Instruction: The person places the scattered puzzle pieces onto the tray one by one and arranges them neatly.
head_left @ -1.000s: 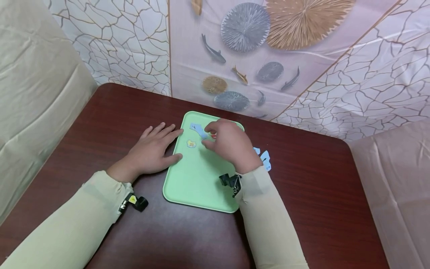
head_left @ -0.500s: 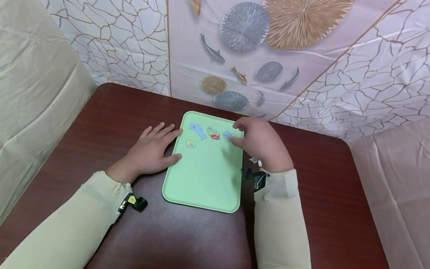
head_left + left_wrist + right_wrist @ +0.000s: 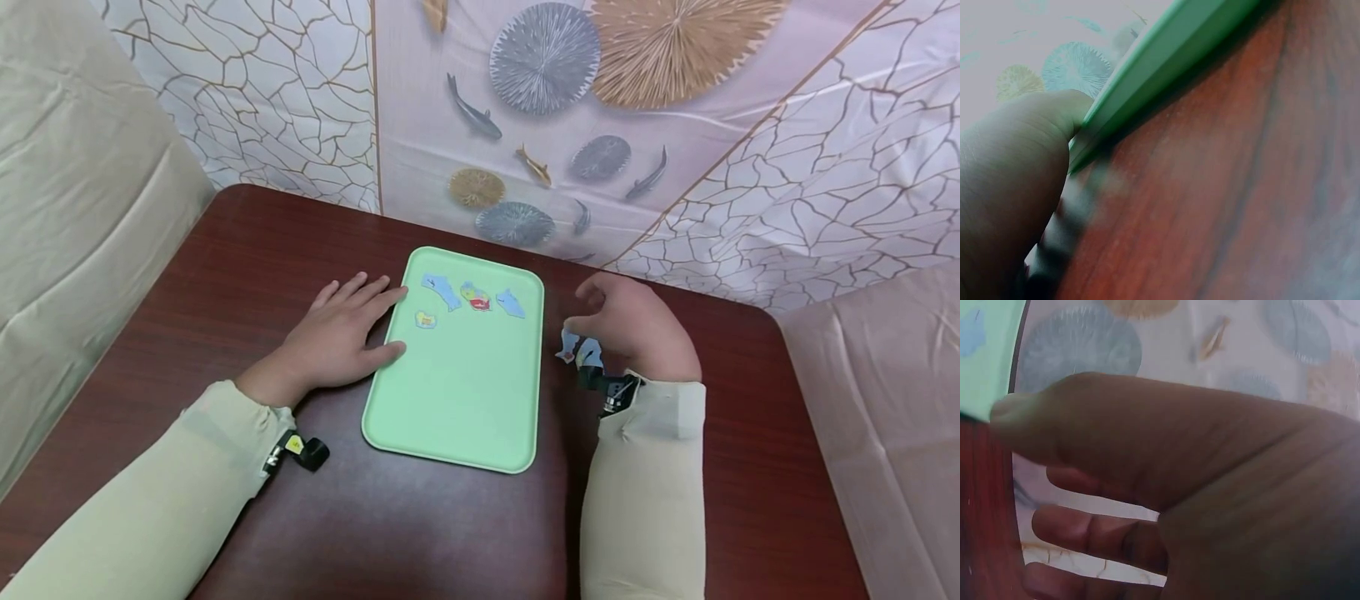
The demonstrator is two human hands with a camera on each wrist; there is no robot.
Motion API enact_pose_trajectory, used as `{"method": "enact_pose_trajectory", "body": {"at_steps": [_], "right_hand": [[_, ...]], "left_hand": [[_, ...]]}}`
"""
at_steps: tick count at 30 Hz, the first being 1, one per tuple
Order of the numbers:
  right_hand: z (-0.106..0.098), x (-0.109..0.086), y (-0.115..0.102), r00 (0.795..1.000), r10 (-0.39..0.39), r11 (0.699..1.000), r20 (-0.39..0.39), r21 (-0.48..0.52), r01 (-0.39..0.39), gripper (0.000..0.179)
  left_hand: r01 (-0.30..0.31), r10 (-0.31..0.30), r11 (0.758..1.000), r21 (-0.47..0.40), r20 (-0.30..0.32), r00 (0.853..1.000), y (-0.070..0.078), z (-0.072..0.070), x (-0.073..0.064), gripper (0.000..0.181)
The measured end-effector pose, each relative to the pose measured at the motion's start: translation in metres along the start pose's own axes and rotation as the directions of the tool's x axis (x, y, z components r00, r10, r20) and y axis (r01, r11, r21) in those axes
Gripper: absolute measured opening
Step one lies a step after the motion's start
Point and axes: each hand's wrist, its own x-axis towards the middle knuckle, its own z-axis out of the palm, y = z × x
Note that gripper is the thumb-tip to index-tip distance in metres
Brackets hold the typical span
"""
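Note:
My left hand [image 3: 330,333] lies with fingers spread, and its thumb and a fingertip touch the left rim of a light green tray [image 3: 450,392]. The left wrist view shows its thumb [image 3: 1029,137] against the tray's edge [image 3: 1147,75]. Flat paper cutouts lie at the tray's far end: a blue one [image 3: 441,292], a yellow-and-red one [image 3: 476,297], another blue one [image 3: 511,303] and a small yellow one [image 3: 425,320]. Right of the tray, my right hand [image 3: 637,325] hovers at loose blue cutouts [image 3: 588,352], partly hiding them. In the right wrist view its thumb [image 3: 1085,425] and fingers stand apart, holding nothing visible.
A dark reddish-brown table [image 3: 720,450] carries everything. Behind it hangs a patterned cloth [image 3: 480,150], and beige cloth [image 3: 885,400] borders the right side. Each wrist wears a small black camera, such as the left one [image 3: 311,454].
My right hand has moved right, from over the tray to the loose cutouts beside it. The right-hand blue cutout in the tray's far row is now uncovered. My left hand has stayed put.

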Motion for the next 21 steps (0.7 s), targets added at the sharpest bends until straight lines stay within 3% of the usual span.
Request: {"method": "enact_pose_trajectory", "body": {"at_steps": [3,10,21], "right_hand": [[-0.001,0.001,0.006,0.999,0.023,0.999,0.027,-0.036,-0.022,0.067],[-0.001,-0.013,-0.012,0.985,0.084,0.995,0.15,-0.066,-0.075,0.065],[0.018,-0.004,-0.01,0.993,0.052,0.978,0.107,-0.209,-0.028,0.068]], "left_hand": [[-0.001,0.001,1.0,-0.001,0.008,1.0,0.0,-0.001,0.0,0.085],[0.001,-0.001,1.0,-0.002,0.013,1.0,0.0,-0.003,0.0,0.084],[0.003,-0.003,1.0,-0.003,0.006,1.0,0.0,0.0,0.001,0.085]]}}
